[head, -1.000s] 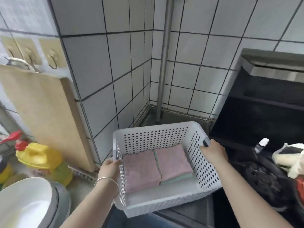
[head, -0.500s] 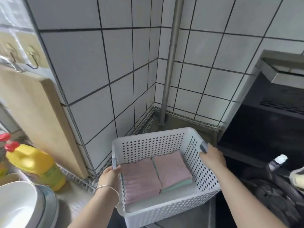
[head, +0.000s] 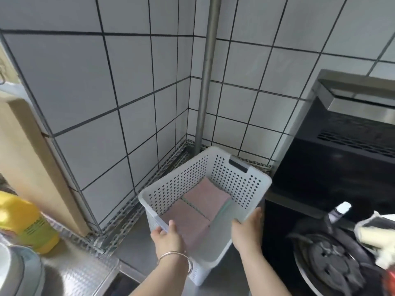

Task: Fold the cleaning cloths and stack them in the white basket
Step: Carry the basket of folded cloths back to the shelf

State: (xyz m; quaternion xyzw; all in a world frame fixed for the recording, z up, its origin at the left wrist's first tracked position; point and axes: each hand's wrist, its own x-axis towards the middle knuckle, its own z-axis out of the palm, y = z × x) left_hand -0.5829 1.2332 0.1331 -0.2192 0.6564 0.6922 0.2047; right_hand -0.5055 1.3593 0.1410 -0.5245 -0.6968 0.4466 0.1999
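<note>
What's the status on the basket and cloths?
Left hand and right hand each grip the near rim of the white basket. Folded pink cloths lie inside, side by side. Metal pipe stands just behind.

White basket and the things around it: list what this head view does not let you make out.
- White basket: its underside is hidden by its own walls, so what it rests on cannot be told.
- Folded cloths: their number is unclear; the stacks hide lower layers.
- Left hand, right hand: fingertips hidden behind the basket rim.
- Yellow bottle: label blurred.
- Things at right: blurred, cut by the frame edge.
</note>
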